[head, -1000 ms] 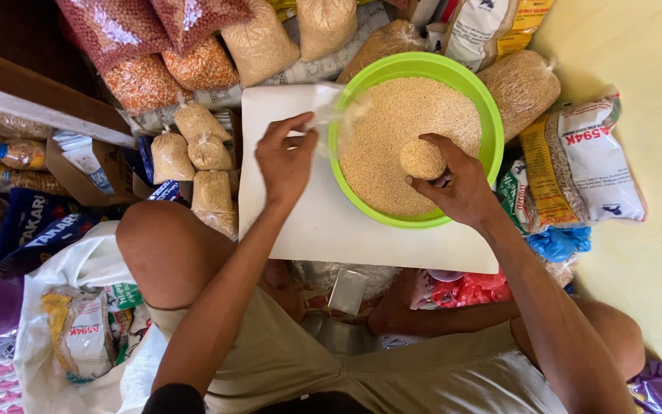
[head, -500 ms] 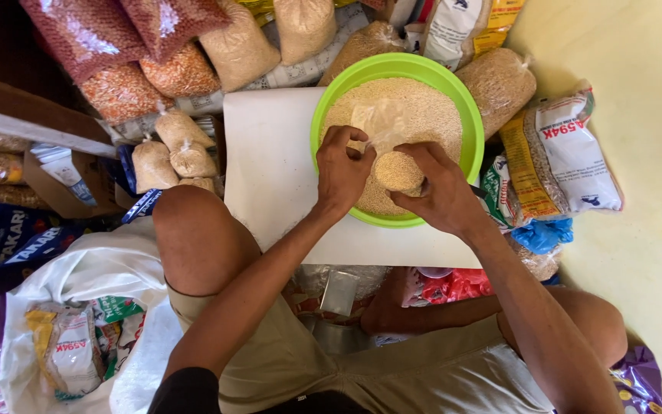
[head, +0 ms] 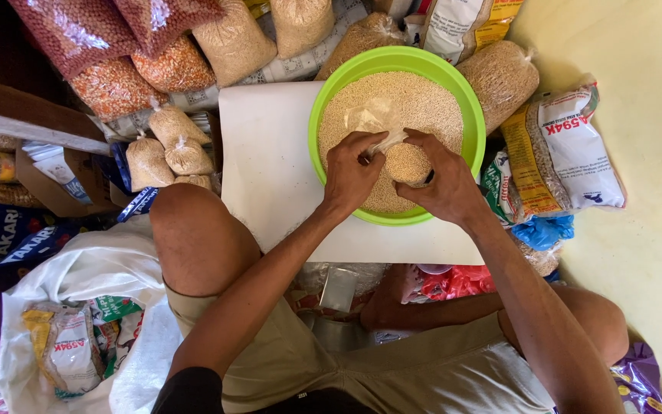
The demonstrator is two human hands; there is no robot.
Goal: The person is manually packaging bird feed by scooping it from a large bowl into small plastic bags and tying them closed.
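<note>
White sack (head: 109,284): lies far left by the person's knee, with printed packets inside.
Tied bags (head: 166,146): small clear bags of pale grain, left of the board.
Board (head: 270,161): white, flat on the floor, under the bowl.
Left hand (head: 352,172): over the bowl, fingers pinched on the neck of the bag.
Bag (head: 408,162): small clear plastic, filled with pale grain, held between both hands just above the grain in the bowl; its loose top spreads up to the left.
Bowl (head: 469,100): green, round, heaped with pale grain, on the board's right part.
Right hand (head: 442,184): fingers curled around the bag's full bottom, cupping it.
Printed packs (head: 568,149): lie right of the bowl, on the yellow floor.
</note>
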